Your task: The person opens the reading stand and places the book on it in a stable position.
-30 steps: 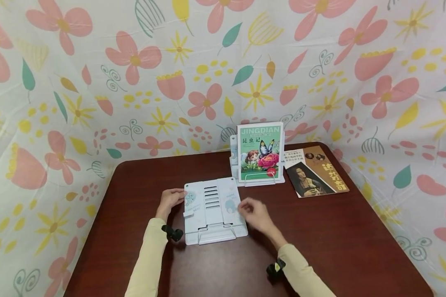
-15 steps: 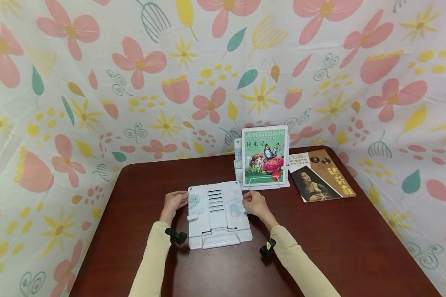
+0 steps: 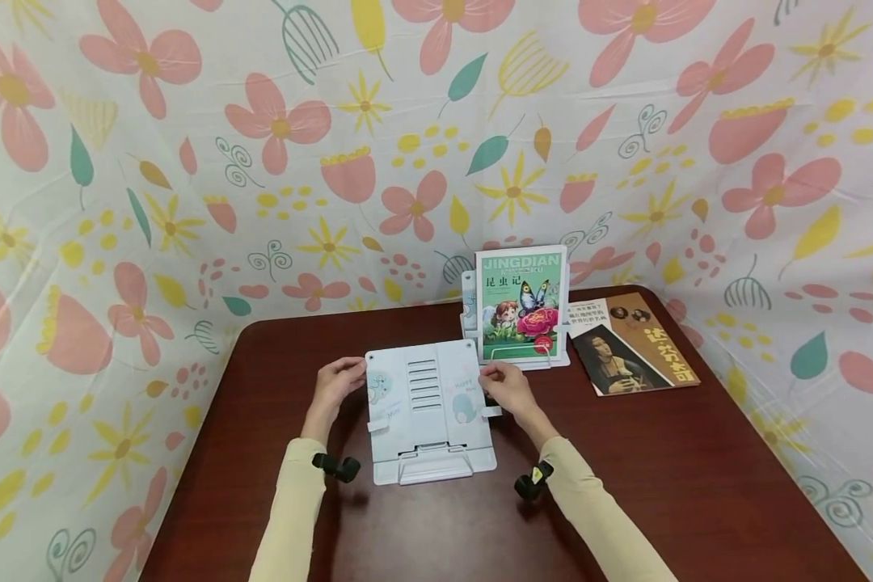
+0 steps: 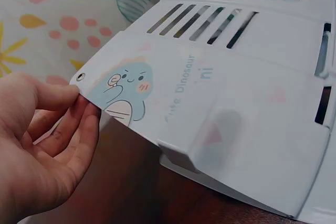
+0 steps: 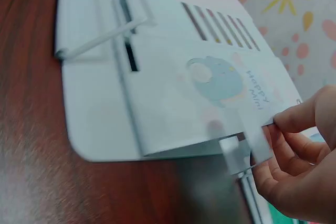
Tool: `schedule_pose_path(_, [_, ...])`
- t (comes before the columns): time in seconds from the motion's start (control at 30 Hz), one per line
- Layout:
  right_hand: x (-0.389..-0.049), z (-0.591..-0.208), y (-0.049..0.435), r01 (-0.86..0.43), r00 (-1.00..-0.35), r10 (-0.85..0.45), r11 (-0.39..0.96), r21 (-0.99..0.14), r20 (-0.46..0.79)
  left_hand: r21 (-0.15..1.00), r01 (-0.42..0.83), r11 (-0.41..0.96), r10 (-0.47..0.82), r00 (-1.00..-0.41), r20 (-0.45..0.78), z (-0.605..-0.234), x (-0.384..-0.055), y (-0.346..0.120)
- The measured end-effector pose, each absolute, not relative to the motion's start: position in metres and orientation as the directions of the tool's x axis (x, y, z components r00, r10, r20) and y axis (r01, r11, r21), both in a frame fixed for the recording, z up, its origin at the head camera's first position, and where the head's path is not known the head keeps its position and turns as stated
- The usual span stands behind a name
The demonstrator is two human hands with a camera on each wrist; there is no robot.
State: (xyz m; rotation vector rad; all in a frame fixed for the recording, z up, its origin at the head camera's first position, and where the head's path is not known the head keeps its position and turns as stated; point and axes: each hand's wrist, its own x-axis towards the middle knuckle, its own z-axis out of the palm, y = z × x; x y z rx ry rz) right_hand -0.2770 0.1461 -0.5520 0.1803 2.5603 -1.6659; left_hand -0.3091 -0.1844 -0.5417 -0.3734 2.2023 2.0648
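A white book stand [image 3: 400, 372] with slots and pale blue dinosaur prints stands on the table, its back panel tilted up from the flat base. My left hand [image 3: 335, 388] pinches the panel's upper left corner between thumb and fingers, beside the rivet in the left wrist view. On the opposite side, my right hand [image 5: 304, 156] pinches the panel's right edge near the top, with the right side clip [image 5: 247, 148] close by its fingers. The left side clip [image 4: 181, 153] sits lower on its edge. A wire page holder [image 3: 436, 467] lies along the stand's front.
Behind the stand, a green children's book [image 3: 509, 323] leans upright on a second white stand [image 3: 469, 311]. To its right a brown and white book [image 3: 633, 347] lies flat on the dark red wooden table [image 3: 276, 372]. A flowered cloth [image 3: 364, 186] hangs behind.
My right hand has come in to grip the stand's right edge. The back panel has risen from the base, lifted by both hands, and the right clip now sticks out sideways.
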Motion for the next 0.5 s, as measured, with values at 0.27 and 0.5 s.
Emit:
schedule_pose_path(0.27, [-0.271,-0.526,0.15,0.064,-0.998,0.028,0.29,-0.955,-0.059,0.988,-0.138,0.067,-0.067,-0.989,-0.133,-0.514,-0.291,-0.188])
schedule_pose_path(0.5, [-0.26,-0.502,0.153,0.03,-0.999,0.031,0.241,-0.97,-0.023,0.993,-0.037,0.115,0.011,-0.999,-0.038,-0.5,-0.272,-0.196])
